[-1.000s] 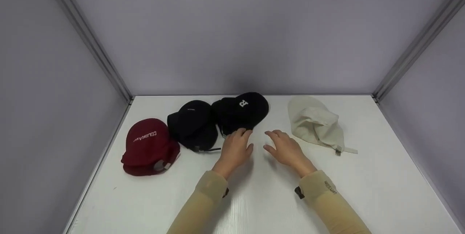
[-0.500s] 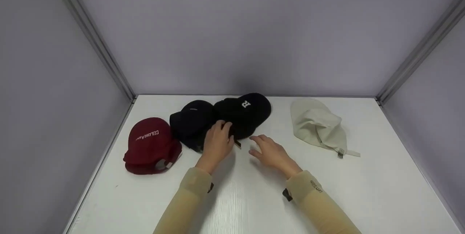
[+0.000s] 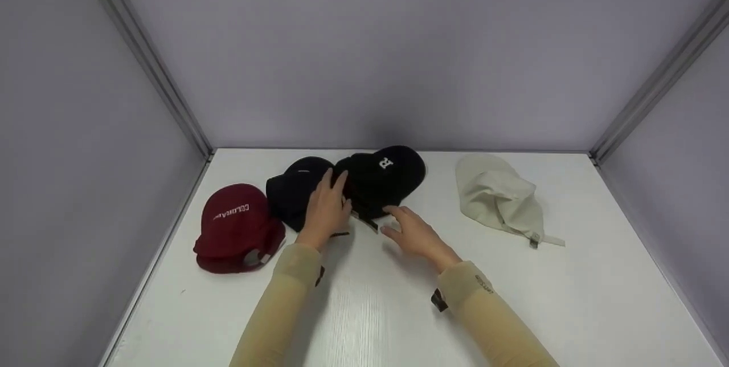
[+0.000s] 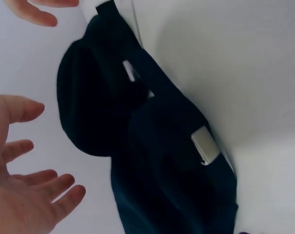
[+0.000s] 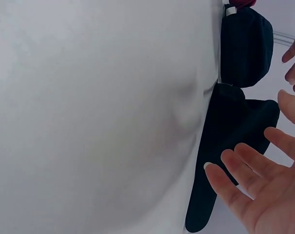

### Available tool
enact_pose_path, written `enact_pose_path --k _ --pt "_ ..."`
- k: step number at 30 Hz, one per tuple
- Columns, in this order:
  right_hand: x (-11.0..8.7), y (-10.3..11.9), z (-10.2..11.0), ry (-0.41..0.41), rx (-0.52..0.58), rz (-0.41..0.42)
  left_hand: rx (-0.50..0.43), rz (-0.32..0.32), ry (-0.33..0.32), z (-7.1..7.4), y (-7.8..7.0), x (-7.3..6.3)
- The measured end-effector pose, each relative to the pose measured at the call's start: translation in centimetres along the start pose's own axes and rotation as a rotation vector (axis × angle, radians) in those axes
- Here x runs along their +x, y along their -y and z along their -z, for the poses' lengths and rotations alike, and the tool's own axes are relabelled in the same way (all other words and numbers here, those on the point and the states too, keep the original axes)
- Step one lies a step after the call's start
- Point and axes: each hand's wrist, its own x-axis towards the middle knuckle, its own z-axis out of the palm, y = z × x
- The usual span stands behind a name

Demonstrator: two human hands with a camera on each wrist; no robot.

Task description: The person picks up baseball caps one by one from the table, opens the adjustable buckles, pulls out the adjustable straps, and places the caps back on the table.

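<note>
In the head view a plain black cap and a black cap with a white "R" lie side by side at the back of the table. My left hand hovers over where they meet, partly hiding the plain cap. Its fingers are spread apart from the dark fabric in the left wrist view, where a cap strap with a metal buckle shows. At the near edge of the "R" cap is my right hand, fingers loosely extended; contact is unclear. Neither hand holds anything.
A dark red cap with white lettering lies left of the black ones. To the right is a crumpled cream cap, its strap pointing right. Grey panels enclose the white table at the back and sides.
My left hand has moved left and forward, from in front of the "R" cap to over the plain black cap. The right hand has shifted left toward the "R" cap. The caps lie as before.
</note>
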Motion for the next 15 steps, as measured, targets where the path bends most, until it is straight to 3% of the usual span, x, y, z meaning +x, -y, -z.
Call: enact_pose_path --k 7,15 --pt "0.5 0.1 -0.3 0.001 0.072 0.011 -0.097 0.068 0.146 -0.3 0.5 0.9" --pt "0.8 0.7 -0.6 0.012 0.1 -0.01 -0.162 0.076 0.215 -1.5 0.3 1.1"
